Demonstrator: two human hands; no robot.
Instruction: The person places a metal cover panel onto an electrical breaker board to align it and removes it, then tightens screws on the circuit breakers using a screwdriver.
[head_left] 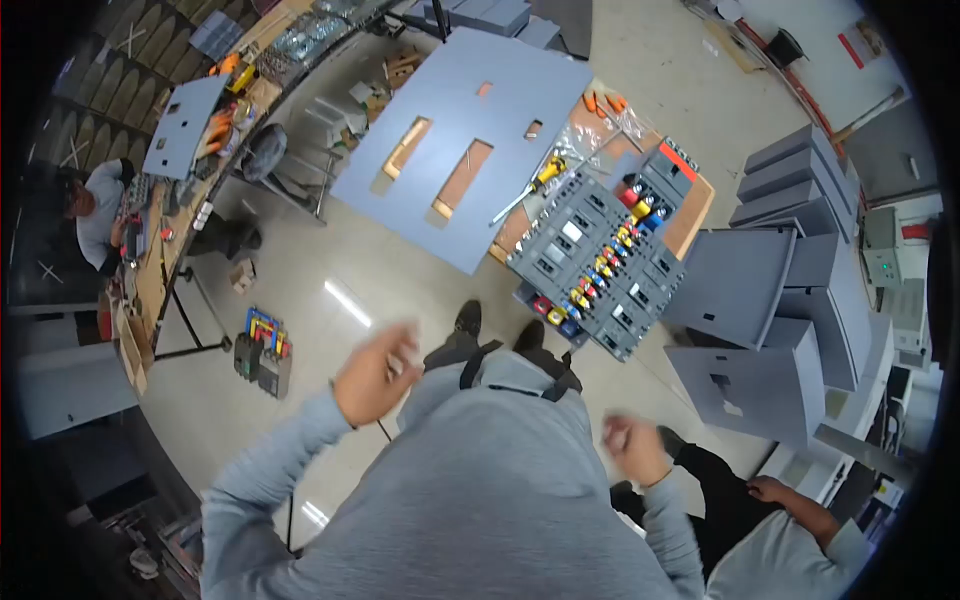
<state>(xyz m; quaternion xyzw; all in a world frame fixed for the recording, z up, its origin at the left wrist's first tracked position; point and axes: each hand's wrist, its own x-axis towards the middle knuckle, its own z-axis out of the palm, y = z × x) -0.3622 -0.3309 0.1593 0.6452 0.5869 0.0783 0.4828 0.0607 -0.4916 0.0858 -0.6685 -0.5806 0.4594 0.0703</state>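
Note:
My left hand [378, 376] is raised in front of my body, over the floor, its fingers loosely bent and apart with nothing visible in them. My right hand [637, 450] hangs on the other side of my body, fingers half curled and somewhat blurred, and I see nothing in it. Neither hand touches anything. Ahead of me lies a grey metal panel [430, 90] with rectangular cutouts. Beside it, a block of grey circuit breakers [590, 240] with red, yellow and blue parts sits on a board. A yellow-handled screwdriver [546, 176] lies at the panel's edge.
Grey metal enclosures [745, 375] stand on the right, close to a seated co-worker [780, 545]. Another person [100, 210] works at a cluttered bench [175, 215] on the left. Circuit breakers with coloured bars [263, 355] stand on the floor. A stool [266, 152] is beside the bench.

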